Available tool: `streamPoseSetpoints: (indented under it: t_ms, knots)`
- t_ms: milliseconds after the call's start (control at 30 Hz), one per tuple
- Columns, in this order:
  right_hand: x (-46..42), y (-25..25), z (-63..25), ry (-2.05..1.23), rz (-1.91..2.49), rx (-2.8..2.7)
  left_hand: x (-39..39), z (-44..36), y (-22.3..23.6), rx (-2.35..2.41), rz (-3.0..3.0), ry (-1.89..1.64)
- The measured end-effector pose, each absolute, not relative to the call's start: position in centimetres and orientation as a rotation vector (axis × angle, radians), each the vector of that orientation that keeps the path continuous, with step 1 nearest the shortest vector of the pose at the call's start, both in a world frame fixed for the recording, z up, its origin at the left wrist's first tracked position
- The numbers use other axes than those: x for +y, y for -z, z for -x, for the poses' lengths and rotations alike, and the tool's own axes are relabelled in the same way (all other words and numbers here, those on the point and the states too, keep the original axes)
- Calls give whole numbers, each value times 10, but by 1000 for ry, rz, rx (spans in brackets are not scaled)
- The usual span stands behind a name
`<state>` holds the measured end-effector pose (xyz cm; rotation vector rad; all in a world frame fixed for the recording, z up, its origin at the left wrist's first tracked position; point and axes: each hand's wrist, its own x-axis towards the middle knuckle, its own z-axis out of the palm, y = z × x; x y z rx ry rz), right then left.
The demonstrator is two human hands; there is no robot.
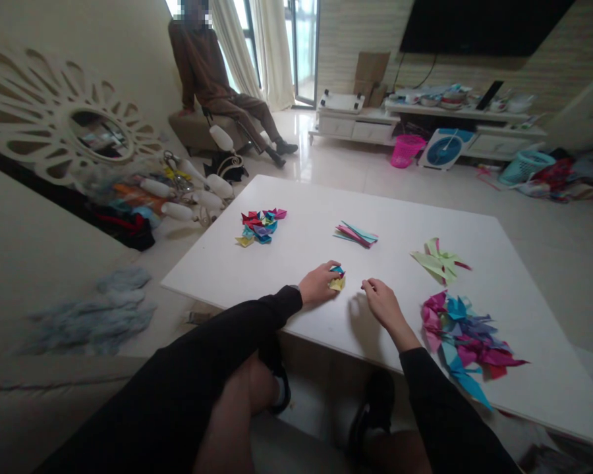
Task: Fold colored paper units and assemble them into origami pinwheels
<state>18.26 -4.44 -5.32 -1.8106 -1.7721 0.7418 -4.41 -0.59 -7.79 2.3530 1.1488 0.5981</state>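
My left hand [319, 283] rests low over the white table [296, 204], its fingers curled round small folded paper pieces [338, 284] in yellow and blue. To the right, my right hand [383, 303] hovers just above the tabletop with thumb and fingers pinched together. A tiny dark reddish bit shows at its fingertips, too small to name. Beyond both hands lies a bundle of pink and light blue paper strips [356, 234]. A pile of small folded paper shapes [261, 227] sits at the far left, and a larger heap of folded paper figures [467, 339] is right of my right hand.
Pale green folded paper [439, 260] lies at the table's right. A lamp with white shades [207, 191] stands beyond the left edge. A person [217, 79] sits on a bench at the back. A pink basket [406, 151] and a blue fan [446, 148] are on the floor.
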Motion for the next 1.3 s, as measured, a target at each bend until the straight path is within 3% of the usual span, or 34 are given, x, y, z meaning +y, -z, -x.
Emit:
streamPoseSetpoints:
  t_ms: [367,600,733,900,1133,1300]
  knots:
    - [-43,51,-184,-703,1792,-1789,127,220,28,1979,-2025,-884]
    - [-41,56,-178,-743,1820,-1780,147,273,39,1976,-2045,-436]
    - [-43,58,-175,-758,1814,-1795,134,271,55,2031,-1988,-244]
    - [-44,60,-176,-760,1812,-1817,112,258,62,1995,-2037,-336]
    - [-47,58,-174,-749,1798,-1841,81,223,33,2021,-2122,-448]
    - [-52,50,-163,-752,1811,-1933,83,146,23,1894,-2383,-434]
